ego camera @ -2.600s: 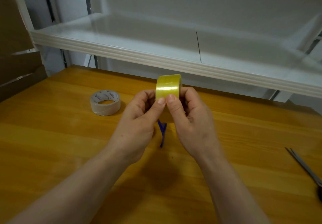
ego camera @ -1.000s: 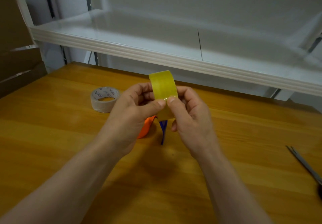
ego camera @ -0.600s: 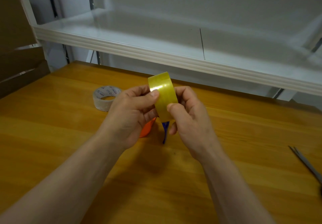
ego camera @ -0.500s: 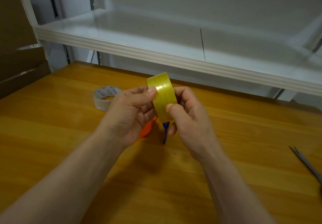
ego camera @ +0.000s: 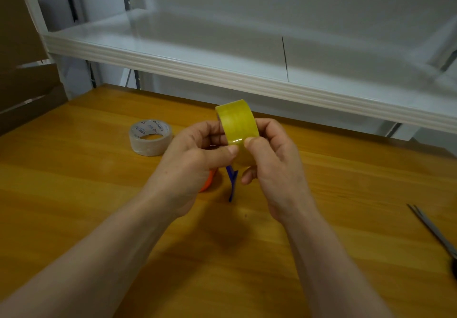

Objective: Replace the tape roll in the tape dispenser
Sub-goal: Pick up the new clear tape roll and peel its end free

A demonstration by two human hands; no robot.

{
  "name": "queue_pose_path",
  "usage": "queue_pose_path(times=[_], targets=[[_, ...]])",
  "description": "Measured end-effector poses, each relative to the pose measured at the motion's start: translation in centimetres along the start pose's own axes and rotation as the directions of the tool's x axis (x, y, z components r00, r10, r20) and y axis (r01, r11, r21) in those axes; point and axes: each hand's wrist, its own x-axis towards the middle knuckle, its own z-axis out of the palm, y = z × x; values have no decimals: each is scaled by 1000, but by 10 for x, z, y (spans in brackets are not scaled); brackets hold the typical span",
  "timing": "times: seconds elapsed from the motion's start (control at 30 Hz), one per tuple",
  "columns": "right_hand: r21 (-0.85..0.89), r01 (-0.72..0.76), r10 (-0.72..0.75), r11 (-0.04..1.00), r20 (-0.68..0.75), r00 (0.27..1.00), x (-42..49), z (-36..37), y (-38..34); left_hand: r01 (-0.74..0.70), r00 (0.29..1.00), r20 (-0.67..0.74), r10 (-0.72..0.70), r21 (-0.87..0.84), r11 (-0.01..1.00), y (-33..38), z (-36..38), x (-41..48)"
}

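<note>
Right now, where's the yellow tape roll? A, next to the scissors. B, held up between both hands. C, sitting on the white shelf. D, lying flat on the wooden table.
B: the yellow tape roll is up in the air, gripped by the left hand and the right hand, with both thumbs on its outer face.

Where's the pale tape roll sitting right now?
In the head view the pale tape roll lies flat on the wooden table, left of centre, just beyond the left hand, which holds the yellow tape roll.
</note>
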Motion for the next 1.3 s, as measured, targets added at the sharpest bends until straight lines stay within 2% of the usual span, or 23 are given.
queue_pose_path(times=[0.27, 0.57, 0.67, 0.8, 1.0, 1.23, 1.3], targets=[[44, -11, 9, 999, 37, 999, -1, 1, 0, 105, 994, 7, -106, -250, 963, 4, -5, 6], [-79, -34, 41, 996, 95, 995, 0, 2, 4, 212, 968, -25, -248, -440, 873, 8, -17, 8], [-112, -27, 38, 993, 90, 995, -1, 3, 4, 208, 973, -12, -232, -401, 892, 7, -16, 8], [-108, -5, 11, 994, 49, 999, 0, 1, 4, 143, 989, 1, -146, -221, 965, 5, -14, 7], [-133, 25, -28, 991, -14, 1000, 2, 1, 8, 63, 997, 44, -63, 17, 998, -3, -2, 2], [-56, -11, 14, 998, 50, 999, 0, 2, 6, 72, 993, -91, -76, -51, 996, -4, -2, 3], [-51, -14, 17, 999, 56, 998, 0, 3, 6, 78, 992, -92, -84, -72, 994, -3, -2, 4]])
